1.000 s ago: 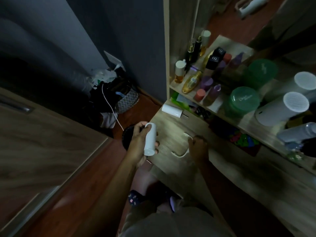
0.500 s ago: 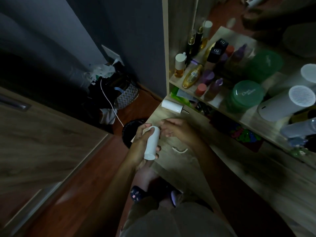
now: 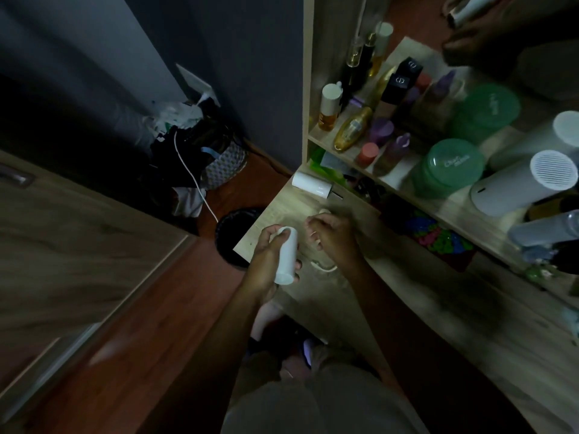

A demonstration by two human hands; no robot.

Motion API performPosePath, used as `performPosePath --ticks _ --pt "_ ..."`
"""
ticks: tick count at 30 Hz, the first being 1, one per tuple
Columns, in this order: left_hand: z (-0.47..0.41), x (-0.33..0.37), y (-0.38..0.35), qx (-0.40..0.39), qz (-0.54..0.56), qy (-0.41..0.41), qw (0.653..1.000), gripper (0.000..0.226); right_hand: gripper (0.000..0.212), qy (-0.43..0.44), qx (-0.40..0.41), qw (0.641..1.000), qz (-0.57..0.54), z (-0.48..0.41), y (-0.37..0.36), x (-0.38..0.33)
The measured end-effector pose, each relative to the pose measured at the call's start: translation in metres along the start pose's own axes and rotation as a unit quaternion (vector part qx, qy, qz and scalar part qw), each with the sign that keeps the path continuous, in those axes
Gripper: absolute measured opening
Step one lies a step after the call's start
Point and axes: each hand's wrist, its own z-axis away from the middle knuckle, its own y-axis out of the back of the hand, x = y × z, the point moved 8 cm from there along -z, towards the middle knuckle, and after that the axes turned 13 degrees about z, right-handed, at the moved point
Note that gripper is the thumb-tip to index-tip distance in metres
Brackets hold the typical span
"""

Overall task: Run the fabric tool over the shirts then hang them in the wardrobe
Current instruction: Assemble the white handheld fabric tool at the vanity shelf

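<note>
My left hand (image 3: pixel 266 261) grips a white cylindrical fabric tool (image 3: pixel 286 256) upright over the near left corner of the wooden desk (image 3: pixel 391 292). Just to the right of the tool's top is my right hand (image 3: pixel 333 238), fingers curled; whether it pinches anything I cannot tell in the dim light. A thin white cable (image 3: pixel 324 268) lies on the desk under that hand. No shirt is in view. A wood-grain door panel (image 3: pixel 78 245) with a handle fills the left side.
A second white cylinder (image 3: pixel 310 182) lies at the desk's far corner. Shelves (image 3: pixel 404 170) behind hold bottles, green jars (image 3: pixel 448 167) and a white speaker-like cylinder (image 3: pixel 526 180). On the floor sit a black bin (image 3: pixel 233 236) and a pile of bags (image 3: pixel 200 155) with a white cord.
My right hand left the cable on the desk, came up to the tool's top, and now sits slightly right of it. My left hand kept hold of the tool, almost still.
</note>
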Motion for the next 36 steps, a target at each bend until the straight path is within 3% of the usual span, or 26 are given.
performPosePath --ticks 4,9,11,14,23,28,31,33,35,36 --pt "-0.005 0.014 0.003 0.041 0.026 -0.042 0.998 0.017 0.019 -0.01 -0.008 1.0 0.009 0.002 -0.002 0.003" --pt "-0.008 0.038 0.013 0.113 -0.019 -0.131 0.985 0.051 0.019 -0.057 -0.076 0.994 -0.06 0.012 -0.017 0.013" --pt "-0.005 0.044 0.011 0.113 0.012 -0.162 0.98 0.039 0.032 -0.053 -0.112 0.99 -0.073 0.02 -0.024 0.009" --pt "-0.004 0.05 0.015 0.124 0.006 -0.208 0.97 0.015 0.042 -0.13 -0.191 0.957 -0.176 0.037 -0.037 0.006" --pt "0.004 0.052 0.012 0.097 -0.041 -0.269 0.957 0.024 0.034 -0.064 -0.199 0.924 -0.319 0.044 -0.044 0.007" --pt "0.004 0.051 0.012 0.095 -0.02 -0.271 0.958 0.018 0.022 -0.054 -0.194 0.912 -0.358 0.04 -0.046 0.013" --pt "0.001 0.05 0.02 0.115 -0.003 -0.27 0.956 0.023 0.03 -0.035 -0.187 0.924 -0.333 0.034 -0.046 0.02" --pt "-0.001 0.052 0.024 0.132 0.004 -0.278 0.952 0.03 0.031 -0.026 -0.145 0.955 -0.259 0.022 -0.041 0.031" --pt "-0.002 0.053 0.027 0.146 0.009 -0.281 0.949 0.034 0.023 0.04 -0.028 0.998 -0.028 -0.002 -0.025 0.043" --pt "-0.003 0.053 0.028 0.152 0.012 -0.279 0.948 0.037 0.02 0.086 0.023 0.99 0.107 -0.014 -0.02 0.046"
